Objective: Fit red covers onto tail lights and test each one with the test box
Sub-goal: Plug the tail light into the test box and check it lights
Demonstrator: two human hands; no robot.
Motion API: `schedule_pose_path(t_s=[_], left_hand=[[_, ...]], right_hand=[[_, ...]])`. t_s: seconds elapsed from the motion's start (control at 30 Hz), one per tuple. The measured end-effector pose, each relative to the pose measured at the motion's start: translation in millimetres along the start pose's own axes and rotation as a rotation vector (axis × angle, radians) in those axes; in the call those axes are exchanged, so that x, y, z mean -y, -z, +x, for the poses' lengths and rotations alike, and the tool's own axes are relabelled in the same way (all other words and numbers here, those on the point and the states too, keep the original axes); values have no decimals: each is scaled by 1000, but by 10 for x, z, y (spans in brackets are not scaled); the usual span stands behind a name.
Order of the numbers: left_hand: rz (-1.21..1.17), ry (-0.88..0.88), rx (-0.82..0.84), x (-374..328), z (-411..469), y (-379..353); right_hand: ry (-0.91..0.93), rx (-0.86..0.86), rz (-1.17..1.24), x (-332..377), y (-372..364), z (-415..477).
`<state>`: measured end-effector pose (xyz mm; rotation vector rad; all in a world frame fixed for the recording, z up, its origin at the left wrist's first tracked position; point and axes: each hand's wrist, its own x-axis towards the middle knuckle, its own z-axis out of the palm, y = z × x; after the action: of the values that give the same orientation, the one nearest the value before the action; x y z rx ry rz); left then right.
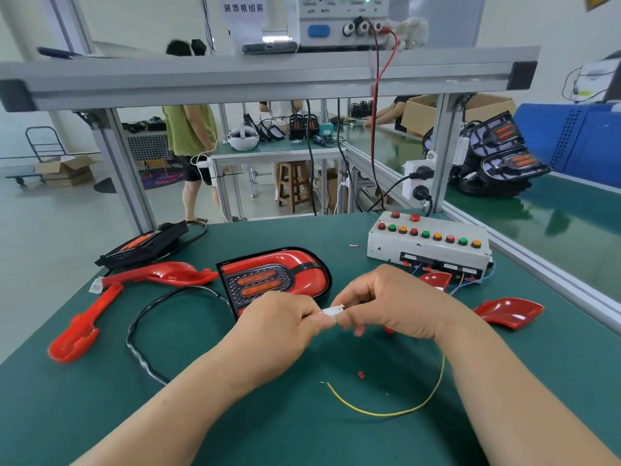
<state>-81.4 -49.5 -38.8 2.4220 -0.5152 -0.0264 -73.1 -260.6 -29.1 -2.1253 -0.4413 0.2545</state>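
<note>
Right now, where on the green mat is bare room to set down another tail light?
Near-left corner, below the long red cover and black cable; far strip between tail light and test box. Crowded: around left hand and right hand, and small red covers at right.

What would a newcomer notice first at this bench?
Probably the two hands in the middle: the left hand and right hand pinch a small white connector between them. Just behind them lies a red tail light, and at the back right stands the white test box with rows of coloured buttons.
</note>
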Motion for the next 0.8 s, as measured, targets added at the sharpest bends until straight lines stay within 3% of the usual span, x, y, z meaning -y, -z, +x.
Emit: schedule_pose_path(t_s=[0.2, 0.47, 0.6, 0.8], left_hand=[[-105, -32, 55, -42, -33, 26], [126, 8, -8, 46, 7, 17], [-29, 15, -16, 148, 2, 126], [-151, -88, 56, 122, 0, 131]], right_hand=[[-34, 43, 82, 19, 80, -74], [-84, -48, -66, -56, 68, -41], [-147, -102, 39, -160, 252, -105], [-190, -31, -280, -186, 111, -7]])
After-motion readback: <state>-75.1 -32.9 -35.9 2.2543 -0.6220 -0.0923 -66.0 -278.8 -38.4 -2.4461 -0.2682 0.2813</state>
